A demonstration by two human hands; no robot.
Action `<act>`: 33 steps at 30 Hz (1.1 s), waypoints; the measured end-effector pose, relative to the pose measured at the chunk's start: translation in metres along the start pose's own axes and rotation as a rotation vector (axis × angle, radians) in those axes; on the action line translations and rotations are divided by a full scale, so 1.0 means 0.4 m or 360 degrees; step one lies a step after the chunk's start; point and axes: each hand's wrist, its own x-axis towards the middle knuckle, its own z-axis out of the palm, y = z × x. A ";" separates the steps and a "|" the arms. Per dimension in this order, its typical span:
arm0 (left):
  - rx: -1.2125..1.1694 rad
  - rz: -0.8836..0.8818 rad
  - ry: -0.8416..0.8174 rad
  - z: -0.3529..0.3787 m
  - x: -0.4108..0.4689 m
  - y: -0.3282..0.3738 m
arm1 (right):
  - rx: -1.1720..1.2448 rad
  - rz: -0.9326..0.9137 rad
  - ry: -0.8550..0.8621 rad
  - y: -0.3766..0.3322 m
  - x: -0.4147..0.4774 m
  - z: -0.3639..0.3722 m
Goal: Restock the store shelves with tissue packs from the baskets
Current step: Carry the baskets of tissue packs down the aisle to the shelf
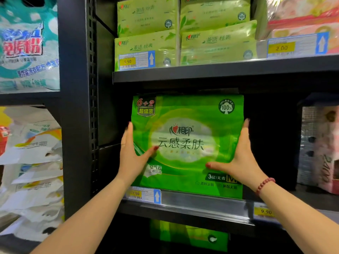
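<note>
We press the tissue pack [187,143] on the shelf [201,200] between left hand [132,156] and right hand [240,158]. Our fingers [129,132] lie straight.

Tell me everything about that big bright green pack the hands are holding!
The big green pack is a soft, shiny plastic bundle of tissues, bright green with a pale cloud-shaped patch in the middle bearing dark Chinese characters. A "6+2" badge sits top left and a round "100%" mark top right. It stands upright, front facing out, at the front of the dark shelf, above a yellow price tag. The left hand and right hand press its two sides, thumbs lying across its front.
</note>
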 end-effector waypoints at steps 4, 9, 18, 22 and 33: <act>0.0420 0.0241 -0.0459 -0.028 -0.003 -0.007 | -0.0245 -0.0124 -0.0201 0.030 -0.010 -0.007; 0.1249 0.0545 -0.0420 -0.067 0.007 -0.020 | -0.0350 -0.0212 -0.0198 0.015 0.006 0.036; 0.0966 0.0524 -0.0579 -0.073 0.015 -0.032 | -0.1000 -0.0267 -0.0012 -0.019 -0.011 0.041; 0.0900 0.0535 -0.0584 -0.075 0.009 -0.038 | -0.1432 -0.0562 0.0020 -0.041 -0.017 0.034; 0.0882 0.0562 -0.0551 -0.060 0.019 -0.047 | -0.1513 -0.0551 -0.0167 -0.040 0.003 0.044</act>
